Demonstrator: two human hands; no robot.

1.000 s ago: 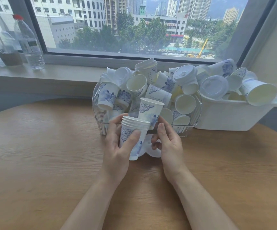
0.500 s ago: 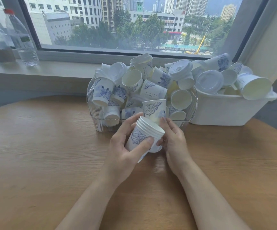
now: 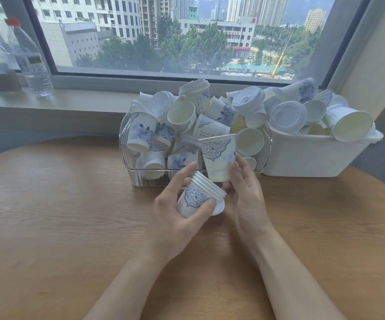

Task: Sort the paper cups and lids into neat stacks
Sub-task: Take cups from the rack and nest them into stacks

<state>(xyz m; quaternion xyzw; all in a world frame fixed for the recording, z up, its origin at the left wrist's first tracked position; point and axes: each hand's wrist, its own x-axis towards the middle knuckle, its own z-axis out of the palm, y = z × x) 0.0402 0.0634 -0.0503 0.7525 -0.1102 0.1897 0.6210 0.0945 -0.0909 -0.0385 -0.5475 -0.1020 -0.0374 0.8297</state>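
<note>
A wide window looks out on high-rise blocks and trees, and below it a pale sill (image 3: pixel 71 100) carries a clear water bottle (image 3: pixel 31 58) with a red cap near its left end. In front stands a round-edged wooden bench (image 3: pixel 60 215). Toward the far edge of the bench, just right of its middle, sits a clear ribbed basket (image 3: pixel 126 144) heaped with white paper cups printed in blue, some upright, most tipped on their sides, with white lids among them. Touching its right side is a white tub (image 3: pixel 306 158), also piled with cups and lids, one large cup lying with its mouth toward the camera. In front of the basket, the left hand (image 3: pixel 175 218) curls its fingers and thumb round a nested stack of cups (image 3: pixel 197 196), tilted with the rims pointing up and to the right. The right hand (image 3: pixel 246 197) holds a single cup (image 3: pixel 219 158) upright just above that stack, fingers wrapped behind it and thumb at its lower side. A white lid (image 3: pixel 218 209) shows below the stack, near the bench top; whether it touches the wood cannot be told
</note>
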